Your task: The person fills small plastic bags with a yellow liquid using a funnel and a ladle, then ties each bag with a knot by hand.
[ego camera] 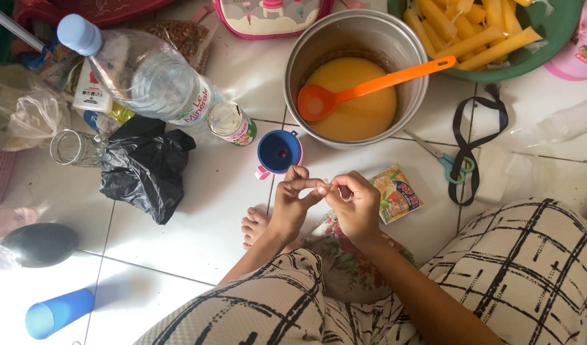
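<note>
My left hand (292, 203) and my right hand (356, 206) meet above the tiled floor, fingertips pinched together on a small thin clear piece, likely plastic; what it is exactly I cannot tell. Just beyond my fingers stands a blue funnel (279, 152) with a pink handle. Behind it is a metal pot (356, 76) of orange-yellow liquid, with an orange ladle (370, 86) resting in it. A small printed sachet (397, 192) lies on the floor right of my right hand. My knees in checked cloth fill the bottom of the view.
A green bowl (555, 38) at the top right holds several yellow filled tubes. Scissors (452, 163) and a black strap (472, 153) lie right. To the left are a large water bottle (146, 73), small can (231, 122), glass jar (76, 148), black bag (146, 166), blue cup (57, 312).
</note>
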